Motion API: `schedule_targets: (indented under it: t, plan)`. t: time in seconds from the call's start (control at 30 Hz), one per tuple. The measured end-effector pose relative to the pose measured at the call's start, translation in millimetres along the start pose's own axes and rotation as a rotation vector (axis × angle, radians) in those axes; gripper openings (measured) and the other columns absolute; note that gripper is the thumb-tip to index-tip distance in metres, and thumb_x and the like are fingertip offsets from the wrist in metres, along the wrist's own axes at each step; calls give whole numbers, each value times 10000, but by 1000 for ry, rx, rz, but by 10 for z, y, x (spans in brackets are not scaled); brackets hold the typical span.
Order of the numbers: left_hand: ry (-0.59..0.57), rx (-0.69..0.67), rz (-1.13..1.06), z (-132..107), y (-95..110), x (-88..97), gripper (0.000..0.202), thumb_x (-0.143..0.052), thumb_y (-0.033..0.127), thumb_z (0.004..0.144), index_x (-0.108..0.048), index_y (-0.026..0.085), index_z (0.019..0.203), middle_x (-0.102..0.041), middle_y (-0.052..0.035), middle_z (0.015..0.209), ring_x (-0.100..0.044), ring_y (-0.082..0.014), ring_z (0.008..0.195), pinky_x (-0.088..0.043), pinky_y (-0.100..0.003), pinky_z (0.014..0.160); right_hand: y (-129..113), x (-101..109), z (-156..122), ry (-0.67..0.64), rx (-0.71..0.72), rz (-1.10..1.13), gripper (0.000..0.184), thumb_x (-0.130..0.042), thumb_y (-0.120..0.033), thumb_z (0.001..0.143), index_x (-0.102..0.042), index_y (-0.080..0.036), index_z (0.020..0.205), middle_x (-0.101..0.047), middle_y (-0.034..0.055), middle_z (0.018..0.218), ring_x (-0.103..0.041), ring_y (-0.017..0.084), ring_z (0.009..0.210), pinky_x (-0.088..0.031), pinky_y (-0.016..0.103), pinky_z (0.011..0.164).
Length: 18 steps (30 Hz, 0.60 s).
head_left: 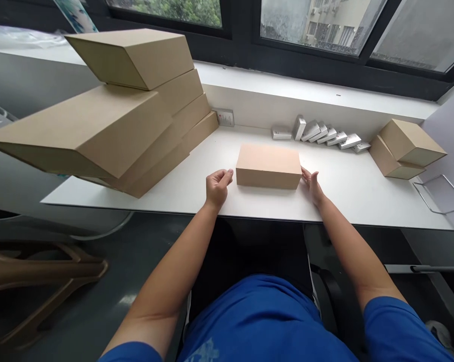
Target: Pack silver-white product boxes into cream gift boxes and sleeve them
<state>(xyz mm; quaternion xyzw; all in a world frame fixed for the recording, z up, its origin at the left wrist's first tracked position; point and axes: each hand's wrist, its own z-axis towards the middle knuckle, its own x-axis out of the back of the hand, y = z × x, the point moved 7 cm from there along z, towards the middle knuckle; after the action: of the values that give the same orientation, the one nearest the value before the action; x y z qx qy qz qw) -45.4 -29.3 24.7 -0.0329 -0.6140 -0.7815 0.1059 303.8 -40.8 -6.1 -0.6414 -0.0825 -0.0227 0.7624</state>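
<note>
Just off the carton point(268, 167), left fingers point(227, 176) curl; right fingers point(307, 177) spread against its edge.

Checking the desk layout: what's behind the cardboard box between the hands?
Behind the cardboard box, a row of small silver cartons leans in line on the white counter. The box is closed, so its contents are hidden, as is the counter under it.

Cardboard box point(268, 166): far side hidden. Small silver boxes point(319, 133): markings too small to read. Chair base point(34, 281): cut off.
</note>
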Motion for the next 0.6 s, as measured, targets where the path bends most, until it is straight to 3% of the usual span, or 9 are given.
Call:
schedule_targets:
  t: [0.1,0.2,0.3,0.43,0.6]
  plan:
    - [-150,-3,0,-11,57,-77,393,-682,578,804,-631,237,992,-704,-68,947,-698,-257,982,-565,-420,969,-18,-8,4,-2,-20,-10,1113,-215,-1095,793,-583,-398,1579,-515,-9,1715,-345,337,1679,-217,602,1404]
    - [-78,119,177,-24,-92,-78,662,-782,583,768,-528,258,1287,-678,-125,1315,-682,-305,1209,-564,-475,1037,-58,-7,11,0,4,-11,1099,-243,-1090,800,-580,-399,1584,-472,-15,1742,-359,340,1673,-207,600,1408]
    - [18,213,334,-7,-266,-79,790,-794,665,798,-430,255,1367,-610,-167,1438,-650,-328,1281,-565,-475,1025,-85,-1,3,11,43,-28,1070,-315,-1064,830,-568,-367,1602,-443,6,1760,-382,345,1661,-236,590,1403]
    - [26,133,420,158,-310,-149,425,-522,671,1013,-530,247,1047,-710,-136,1177,-653,-337,1203,-500,-491,1068,-91,7,-16,20,73,-93,950,-576,-941,869,-535,-360,1620,-465,26,1747,-411,347,1644,-298,574,1387]
    - [-21,128,439,231,-299,-213,525,-532,690,1007,-471,253,724,-596,-70,712,-609,-305,803,-458,-418,832,-53,-44,-42,-40,16,-144,894,-790,-763,843,-540,-327,1582,-545,96,1670,-495,380,1568,-392,591,1330]
